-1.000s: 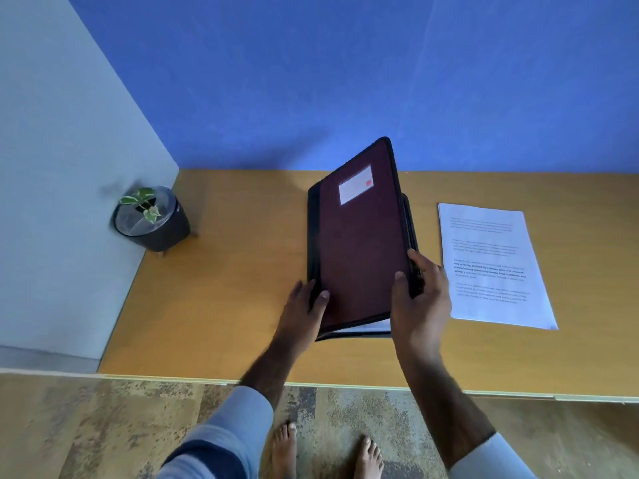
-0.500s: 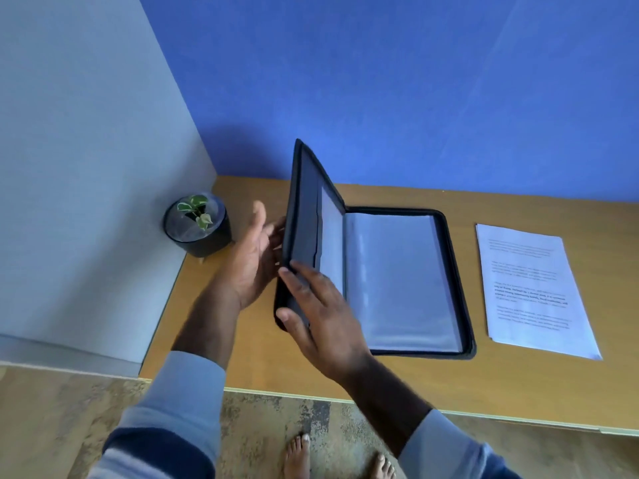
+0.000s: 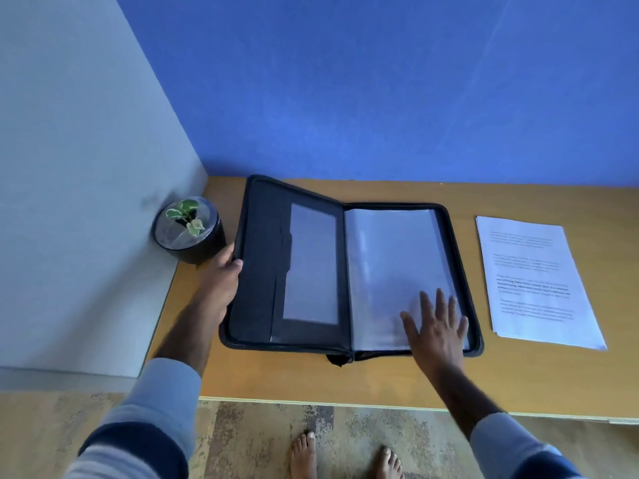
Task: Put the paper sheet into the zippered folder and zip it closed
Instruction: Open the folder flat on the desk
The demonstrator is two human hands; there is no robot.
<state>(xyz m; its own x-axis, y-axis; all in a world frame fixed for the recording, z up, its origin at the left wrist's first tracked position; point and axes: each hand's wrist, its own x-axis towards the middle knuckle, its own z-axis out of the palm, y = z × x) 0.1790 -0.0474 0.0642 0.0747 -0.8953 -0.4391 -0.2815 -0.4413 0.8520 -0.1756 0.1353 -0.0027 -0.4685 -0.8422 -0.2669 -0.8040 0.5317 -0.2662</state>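
The black zippered folder (image 3: 256,292) lies spread open on the wooden table, its left cover still raised a little. Clear plastic sleeves (image 3: 390,257) fill its right half. My left hand (image 3: 221,281) grips the outer edge of the left cover, thumb on the inside. My right hand (image 3: 437,326) lies flat with spread fingers on the lower right of the sleeves. The printed paper sheet (image 3: 532,278) lies on the table just right of the folder, touched by neither hand.
A small plant in a black pot (image 3: 190,233) stands in the table's left corner, close to my left hand. A grey wall bounds the left, a blue wall the back. The table's front edge (image 3: 345,404) runs above my bare feet.
The folder went from nearly closed to spread open. My left hand swung the left cover down toward the table, and my right hand moved from that cover onto the sleeves at the right.
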